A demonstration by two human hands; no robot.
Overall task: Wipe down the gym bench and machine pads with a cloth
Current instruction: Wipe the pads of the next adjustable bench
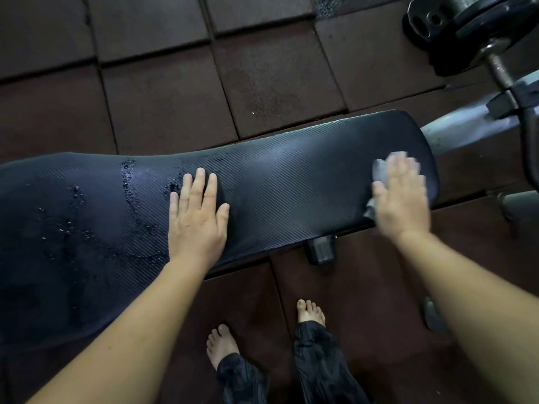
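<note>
One long black ribbed-vinyl bench pad [291, 176] runs from 9 to 3 o'clock below you. You have two hands on it. Your left hand [198, 217] lies flat and empty at centre, fingers spread. Your right hand [401, 196], blurred, presses one crumpled grey cloth [382, 170] against the pad's 3 o'clock end, palm down over it. Scattered water droplets [128, 182] bead toward 9 o'clock. Two bare feet [310, 312] stand at 6 o'clock on dark brown rubber floor tiles [163, 97]. At 1 o'clock, black weight plates [466, 24] sit on one steel bar, count unclear.
</note>
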